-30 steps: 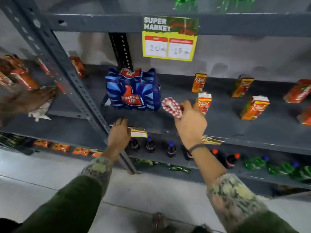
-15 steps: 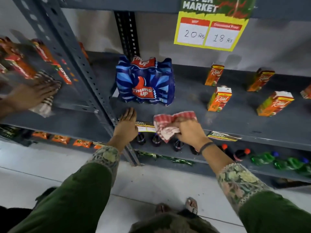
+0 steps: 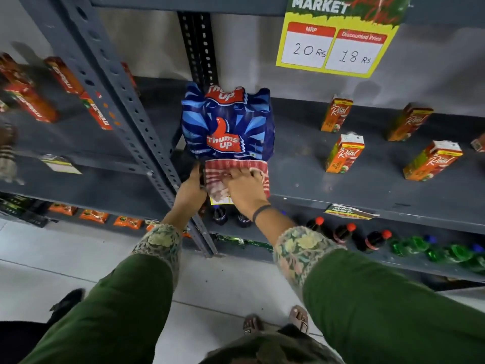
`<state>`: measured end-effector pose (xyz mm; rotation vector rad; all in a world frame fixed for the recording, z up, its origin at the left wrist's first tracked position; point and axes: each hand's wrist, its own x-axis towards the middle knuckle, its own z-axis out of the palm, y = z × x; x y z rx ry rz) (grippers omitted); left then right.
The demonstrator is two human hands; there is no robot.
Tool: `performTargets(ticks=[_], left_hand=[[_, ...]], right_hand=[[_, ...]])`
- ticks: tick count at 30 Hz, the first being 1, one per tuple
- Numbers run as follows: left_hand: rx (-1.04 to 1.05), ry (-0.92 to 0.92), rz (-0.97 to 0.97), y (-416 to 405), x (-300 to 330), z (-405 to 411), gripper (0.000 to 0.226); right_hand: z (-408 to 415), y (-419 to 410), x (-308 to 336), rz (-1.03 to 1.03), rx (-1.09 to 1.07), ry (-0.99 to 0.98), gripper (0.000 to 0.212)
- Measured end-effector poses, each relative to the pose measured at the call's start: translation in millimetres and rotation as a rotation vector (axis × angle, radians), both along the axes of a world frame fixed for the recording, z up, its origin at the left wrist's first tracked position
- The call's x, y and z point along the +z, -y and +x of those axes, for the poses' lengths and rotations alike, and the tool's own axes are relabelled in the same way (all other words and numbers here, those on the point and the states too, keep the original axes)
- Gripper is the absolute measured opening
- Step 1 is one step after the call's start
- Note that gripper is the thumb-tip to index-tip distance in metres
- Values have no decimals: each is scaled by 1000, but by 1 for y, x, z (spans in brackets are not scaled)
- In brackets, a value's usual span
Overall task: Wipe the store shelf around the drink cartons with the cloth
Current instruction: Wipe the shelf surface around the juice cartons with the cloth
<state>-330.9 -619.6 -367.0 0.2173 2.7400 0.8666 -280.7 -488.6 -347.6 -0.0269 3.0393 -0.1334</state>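
My right hand point(image 3: 245, 183) presses the cloth point(image 3: 216, 170), fingers flat, onto the shelf point(image 3: 341, 190) before the soda pack point(image 3: 228, 127) (left hand point(image 3: 190, 189) beside it, grip unclear).

The cloth point(image 3: 259, 166) is striped red and white. At its 12 o'clock, the pack point(image 3: 228, 127) is deep blue with pale blue rays and a red thumb logo lettered white. At 3 o'clock the cartons point(image 3: 345, 153) are orange with white tops. The shelf point(image 3: 341, 190) is dark grey. At 1 o'clock the sign point(image 3: 336, 48) is yellow and green with red-topped white boxes. At 6 o'clock the sleeves point(image 3: 367, 298) are olive green, with floral cuffs point(image 3: 301, 248) in cream and pink. At 4 o'clock the bottles point(image 3: 341, 232) are dark with red caps.
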Motion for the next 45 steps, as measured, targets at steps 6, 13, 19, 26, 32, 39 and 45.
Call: performTargets(ticks=[6, 13, 19, 26, 32, 39, 45], left_hand=[[-1, -102, -83, -10, -9, 3, 58], [-105, -269, -219, -65, -15, 31, 57], [-174, -213, -231, -99, -22, 53, 60], [-204, -207, -266, -145, -15, 74, 64], [-112, -23, -314, -178, -15, 85, 70], [-99, -63, -345, -178, -22, 84, 69], [-85, -33, -358, -180, -22, 82, 69]], right_hand=[[49, -42, 15, -79, -222, -118, 34], [71, -82, 15, 92, -431, -139, 39], [110, -88, 18, -168, -352, -96, 32], [161, -196, 24, -38, -965, -518, 35], [148, -223, 10, -107, -696, -48, 31], [181, -224, 4, -139, -229, -24, 45], [180, -272, 19, 22, -649, -333, 30]])
